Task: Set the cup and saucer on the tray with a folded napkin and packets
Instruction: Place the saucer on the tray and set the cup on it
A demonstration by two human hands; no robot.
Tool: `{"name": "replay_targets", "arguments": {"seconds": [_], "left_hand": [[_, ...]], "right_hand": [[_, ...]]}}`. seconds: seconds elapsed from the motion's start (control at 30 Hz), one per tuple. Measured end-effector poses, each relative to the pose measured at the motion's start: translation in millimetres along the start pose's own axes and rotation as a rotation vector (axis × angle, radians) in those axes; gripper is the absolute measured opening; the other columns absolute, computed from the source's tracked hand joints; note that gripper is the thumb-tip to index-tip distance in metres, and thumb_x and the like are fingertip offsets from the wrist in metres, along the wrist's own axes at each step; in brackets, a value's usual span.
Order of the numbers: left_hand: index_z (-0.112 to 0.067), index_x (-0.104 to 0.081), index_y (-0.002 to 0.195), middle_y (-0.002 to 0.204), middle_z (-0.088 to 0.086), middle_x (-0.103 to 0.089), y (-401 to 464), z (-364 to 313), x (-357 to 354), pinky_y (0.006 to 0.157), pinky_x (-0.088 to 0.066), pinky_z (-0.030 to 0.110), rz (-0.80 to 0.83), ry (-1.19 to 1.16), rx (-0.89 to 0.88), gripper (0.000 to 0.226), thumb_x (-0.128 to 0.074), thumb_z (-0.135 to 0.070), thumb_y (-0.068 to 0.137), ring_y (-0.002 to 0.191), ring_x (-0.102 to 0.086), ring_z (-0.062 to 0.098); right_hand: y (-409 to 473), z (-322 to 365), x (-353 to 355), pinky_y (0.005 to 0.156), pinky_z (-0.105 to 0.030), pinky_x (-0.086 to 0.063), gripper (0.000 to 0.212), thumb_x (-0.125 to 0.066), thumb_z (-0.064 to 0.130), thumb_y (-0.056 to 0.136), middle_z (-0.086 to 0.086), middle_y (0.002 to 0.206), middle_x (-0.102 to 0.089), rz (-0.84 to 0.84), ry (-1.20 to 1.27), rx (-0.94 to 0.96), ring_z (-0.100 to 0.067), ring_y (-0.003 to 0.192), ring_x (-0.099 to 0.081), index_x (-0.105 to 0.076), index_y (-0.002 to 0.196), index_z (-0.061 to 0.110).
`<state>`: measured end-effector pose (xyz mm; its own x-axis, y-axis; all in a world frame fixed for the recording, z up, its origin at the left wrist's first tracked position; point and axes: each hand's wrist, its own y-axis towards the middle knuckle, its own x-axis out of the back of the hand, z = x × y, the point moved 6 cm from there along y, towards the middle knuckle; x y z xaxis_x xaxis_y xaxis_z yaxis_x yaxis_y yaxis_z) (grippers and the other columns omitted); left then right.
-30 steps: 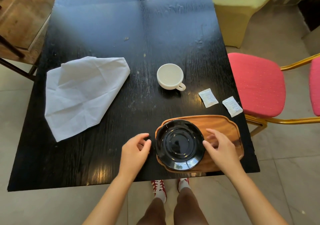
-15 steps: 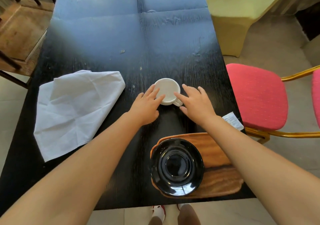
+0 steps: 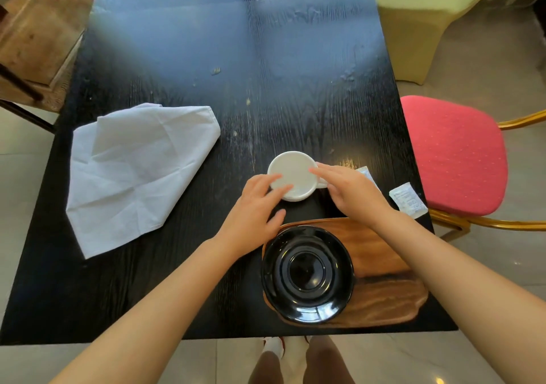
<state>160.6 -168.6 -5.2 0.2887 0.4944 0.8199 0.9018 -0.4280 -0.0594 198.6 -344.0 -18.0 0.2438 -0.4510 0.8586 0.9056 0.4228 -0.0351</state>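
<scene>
Both hands have closed in on the white cup (image 3: 292, 175) since half a second ago, when they only flanked it; a second ago they were down at the saucer (image 3: 307, 274) on the tray (image 3: 381, 253). The cup now sits nearer the tray's far edge than it did, and it looks tipped slightly toward the person, though whether its base has left the desk (image 3: 183, 58) cannot be told.

Reaching forward with the forearm stretched across the desk, the left hand (image 3: 251, 221) has its fingers lightly bent, the fingertips (image 3: 273, 178) laid on the cup's left and near rim, the thumb lying below toward the tray. From the other side the right hand (image 3: 354, 194) lies over the cup's handle, its fingers (image 3: 320, 172) touching the right rim and hiding most of the handle. The two hands cup it from either side rather than wrap round it.

Beyond the tray's far edge, the cup stands between the two hands. The black saucer lies on the left part of the wooden tray, overhanging its left edge. One packet (image 3: 409, 200) lies near the desk's right edge, just beside the right wrist; a second packet (image 3: 366, 173) peeks out from behind the right hand. The white napkin (image 3: 136, 171) lies spread and creased on the desk, well to the left.
</scene>
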Motion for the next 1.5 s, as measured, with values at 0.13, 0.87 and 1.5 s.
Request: {"name": "replay_targets", "arguments": {"seconds": [0.13,0.87,1.5], "left_hand": [[-0.016,-0.036,0.14,0.128,0.002,-0.047,9,29,7,0.1,-0.041,0.036,-0.213,-0.357,0.438,0.052,-0.054,-0.02,0.091,0.117,-0.049,0.017],[-0.027,-0.057,0.118,0.089,0.0,-0.073,-98,-34,-11,0.075,-0.057,0.027,-0.121,-0.896,0.721,0.028,-0.058,-0.025,0.09,0.08,-0.071,0.007],[-0.026,-0.053,0.123,0.089,-0.012,-0.069,-131,-37,-45,0.07,-0.056,0.017,-0.072,-0.79,0.783,0.033,-0.06,-0.025,0.09,0.079,-0.068,-0.003]], "right_hand": [[-6,-7,-5,0.095,-0.036,-0.045,0.052,-0.05,0.021,0.092,-0.006,0.126,-0.059,-0.001,0.355,-0.296,-0.019,0.111,-0.055,-0.032,0.141,0.023],[-105,58,13,0.068,0.001,-0.041,0.03,-0.058,0.017,0.087,0.022,0.099,-0.059,-0.067,0.57,-0.465,0.015,0.091,-0.051,-0.059,0.116,0.028],[-138,60,-14,0.081,-0.016,-0.042,0.036,-0.057,0.021,0.088,0.005,0.113,-0.06,-0.066,0.366,-0.503,-0.005,0.104,-0.049,-0.056,0.124,0.023]]}}
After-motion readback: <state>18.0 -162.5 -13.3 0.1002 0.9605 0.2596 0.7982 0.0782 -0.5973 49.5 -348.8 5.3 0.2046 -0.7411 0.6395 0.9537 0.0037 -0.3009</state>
